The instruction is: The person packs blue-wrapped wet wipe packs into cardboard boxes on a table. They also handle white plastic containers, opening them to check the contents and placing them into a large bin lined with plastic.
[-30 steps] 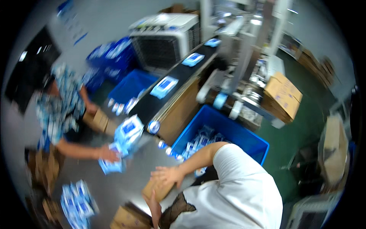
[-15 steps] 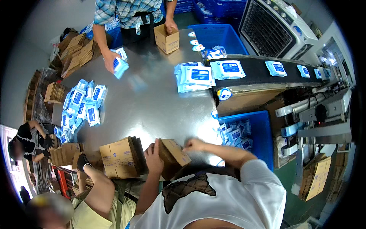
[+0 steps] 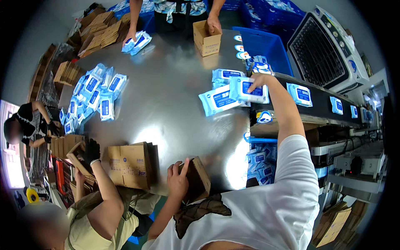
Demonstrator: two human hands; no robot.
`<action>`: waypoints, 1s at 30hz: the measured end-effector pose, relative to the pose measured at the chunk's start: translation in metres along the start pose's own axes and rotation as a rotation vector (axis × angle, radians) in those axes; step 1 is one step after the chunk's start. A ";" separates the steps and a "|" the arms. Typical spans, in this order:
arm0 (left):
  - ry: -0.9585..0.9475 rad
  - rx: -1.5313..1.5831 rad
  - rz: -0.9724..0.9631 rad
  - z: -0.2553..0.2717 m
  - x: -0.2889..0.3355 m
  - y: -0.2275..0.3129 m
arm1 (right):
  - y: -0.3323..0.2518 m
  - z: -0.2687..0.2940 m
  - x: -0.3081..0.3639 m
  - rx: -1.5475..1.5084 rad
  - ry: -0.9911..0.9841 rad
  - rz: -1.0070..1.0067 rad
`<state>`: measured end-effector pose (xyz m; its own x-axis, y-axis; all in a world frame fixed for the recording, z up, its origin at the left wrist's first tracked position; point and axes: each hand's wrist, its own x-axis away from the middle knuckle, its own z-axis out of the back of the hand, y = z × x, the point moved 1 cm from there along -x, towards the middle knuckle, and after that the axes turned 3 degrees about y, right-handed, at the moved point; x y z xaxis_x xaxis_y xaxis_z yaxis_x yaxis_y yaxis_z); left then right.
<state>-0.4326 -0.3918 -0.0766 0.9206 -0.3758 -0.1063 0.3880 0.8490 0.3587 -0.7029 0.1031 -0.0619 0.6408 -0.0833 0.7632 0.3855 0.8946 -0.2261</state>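
left hand (image 3: 178,180) fingers curled on a small brown carton (image 3: 196,179); right hand (image 3: 257,80) fingers closed on a blue wipes pack (image 3: 248,90).

Work surface was a bare steel table (image 3: 166,104), glossy, with bright glare patches toward its near edge. Directly on it:

- loose spread of blue-and-white wipe packs (image 3: 93,98) at the far left, overlapping one another
- two more packs (image 3: 137,41) at the far edge
- small open cardboard box (image 3: 207,39) upright at the far edge — well apart from the spread
- short stack of wipe packs (image 3: 227,89) at the right edge, just beside the black conveyor belt (image 3: 321,102)
- flattened cardboard cartons (image 3: 131,164) at the near edge, and a small brown carton (image 3: 196,179) just beside them
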 end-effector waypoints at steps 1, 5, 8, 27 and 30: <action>0.007 0.008 -0.006 0.002 -0.002 0.001 | -0.008 -0.005 -0.010 0.004 -0.191 0.088; 0.029 0.015 0.014 -0.001 0.002 0.000 | -0.072 -0.082 -0.008 0.518 0.317 0.650; 0.020 -0.010 0.019 0.000 0.002 0.000 | -0.114 -0.126 0.000 0.473 0.335 0.851; 0.061 0.061 0.039 0.003 0.010 -0.004 | -0.214 -0.286 0.092 0.414 0.406 0.547; 0.117 0.038 0.030 0.002 0.014 -0.009 | -0.177 -0.299 0.140 0.425 0.454 0.388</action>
<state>-0.4233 -0.4054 -0.0789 0.9313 -0.3028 -0.2023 0.3607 0.8436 0.3977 -0.4828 -0.1985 -0.0962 0.9263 0.1828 0.3294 -0.1568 0.9821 -0.1043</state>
